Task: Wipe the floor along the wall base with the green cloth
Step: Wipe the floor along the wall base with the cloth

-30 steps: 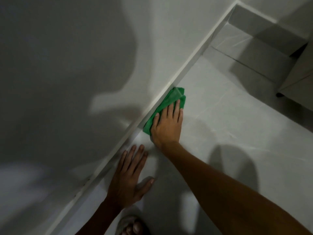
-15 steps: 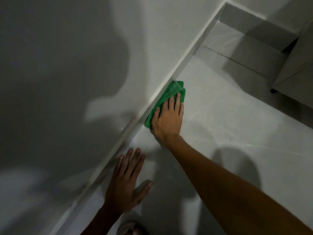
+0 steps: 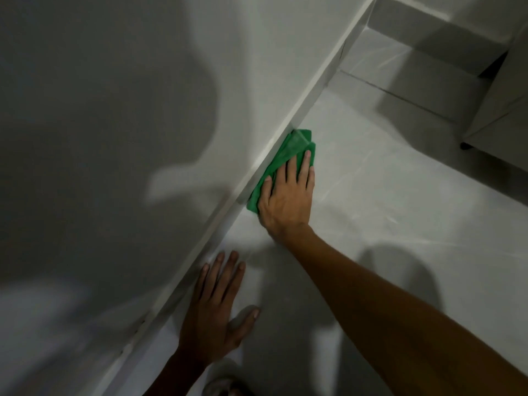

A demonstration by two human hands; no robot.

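A folded green cloth (image 3: 294,147) lies on the pale tiled floor (image 3: 385,212), pushed up against the white wall base (image 3: 228,207) that runs diagonally through the view. My right hand (image 3: 288,195) presses flat on the cloth with straight fingers, covering its near half. My left hand (image 3: 215,304) rests flat on the floor closer to me, fingers spread, just beside the wall base. It holds nothing.
A plain white wall (image 3: 114,124) fills the left side, with shadows on it. A white cabinet on a dark foot (image 3: 497,118) stands at the far right. The far wall's base (image 3: 428,32) meets the corner at the top. A foot (image 3: 225,387) shows at the bottom edge.
My right hand has slid the cloth a little farther along the wall base, away from me. The left hand has stayed planted on the floor.
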